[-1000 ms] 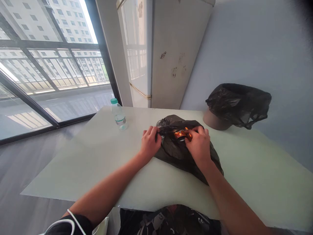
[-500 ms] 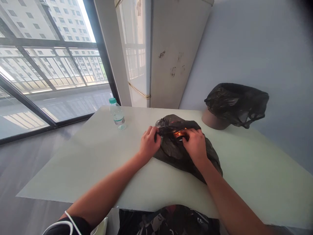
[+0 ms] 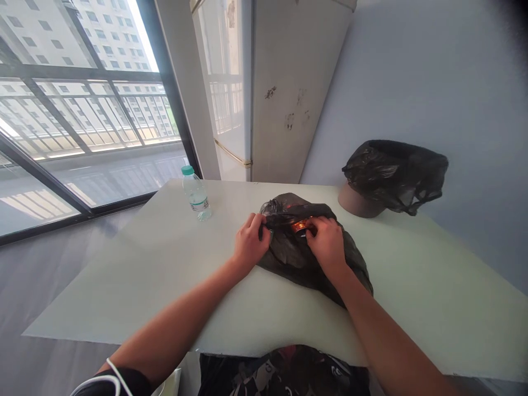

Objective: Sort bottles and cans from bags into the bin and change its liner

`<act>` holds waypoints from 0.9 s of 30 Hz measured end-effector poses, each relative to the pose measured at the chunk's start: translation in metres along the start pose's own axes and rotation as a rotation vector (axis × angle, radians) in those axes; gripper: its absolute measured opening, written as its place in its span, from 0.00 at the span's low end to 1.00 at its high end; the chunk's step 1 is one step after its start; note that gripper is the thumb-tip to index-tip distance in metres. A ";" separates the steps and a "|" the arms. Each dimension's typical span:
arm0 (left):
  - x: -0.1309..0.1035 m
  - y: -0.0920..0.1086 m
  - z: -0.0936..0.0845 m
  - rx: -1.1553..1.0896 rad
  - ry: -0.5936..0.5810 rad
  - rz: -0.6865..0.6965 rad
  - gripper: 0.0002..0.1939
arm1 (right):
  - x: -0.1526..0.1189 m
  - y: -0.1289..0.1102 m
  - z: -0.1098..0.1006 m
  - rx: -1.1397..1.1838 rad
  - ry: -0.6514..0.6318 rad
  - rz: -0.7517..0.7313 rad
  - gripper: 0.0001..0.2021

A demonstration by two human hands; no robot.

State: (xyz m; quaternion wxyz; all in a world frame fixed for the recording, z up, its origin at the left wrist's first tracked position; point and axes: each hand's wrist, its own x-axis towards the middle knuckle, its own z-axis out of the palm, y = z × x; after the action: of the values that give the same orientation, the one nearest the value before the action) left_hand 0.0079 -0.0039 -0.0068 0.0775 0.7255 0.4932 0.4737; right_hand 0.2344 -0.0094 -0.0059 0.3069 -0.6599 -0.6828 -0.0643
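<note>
A black plastic bag (image 3: 289, 250) lies on the pale table. At its left edge my left hand (image 3: 250, 239) pinches the plastic between thumb and fingers. In the bag's opening shows a shiny orange can (image 3: 300, 226) with a dark end, partly covered by the black film. My right hand (image 3: 325, 240) is closed round the can's right side, its thumb by the dark end and its fingertips hidden under the plastic.
A clear bottle with a green cap (image 3: 197, 195) stands upright at the table's (image 3: 165, 275) back left. Toward the back right, a brown bin (image 3: 358, 201) is lined with another black bag (image 3: 390, 170). Behind the table stands a white fridge (image 3: 280, 93); glass doors are at left.
The whole view shifts slightly to the left. Both hands keep nearly the same place on the bag and the can.
</note>
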 end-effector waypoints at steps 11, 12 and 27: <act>0.000 0.002 -0.001 -0.006 0.007 0.001 0.08 | 0.001 -0.002 -0.002 0.011 -0.019 0.012 0.11; 0.000 0.002 -0.001 -0.003 0.004 0.001 0.08 | 0.001 -0.002 -0.002 0.015 -0.020 0.014 0.11; 0.000 0.001 -0.001 0.002 0.009 0.017 0.08 | 0.002 -0.001 -0.001 -0.002 -0.030 0.023 0.10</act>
State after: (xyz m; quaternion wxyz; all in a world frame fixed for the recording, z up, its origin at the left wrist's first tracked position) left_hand 0.0083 -0.0049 -0.0058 0.0707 0.7276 0.4879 0.4770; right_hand 0.2342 -0.0081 -0.0042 0.2968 -0.6688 -0.6797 -0.0515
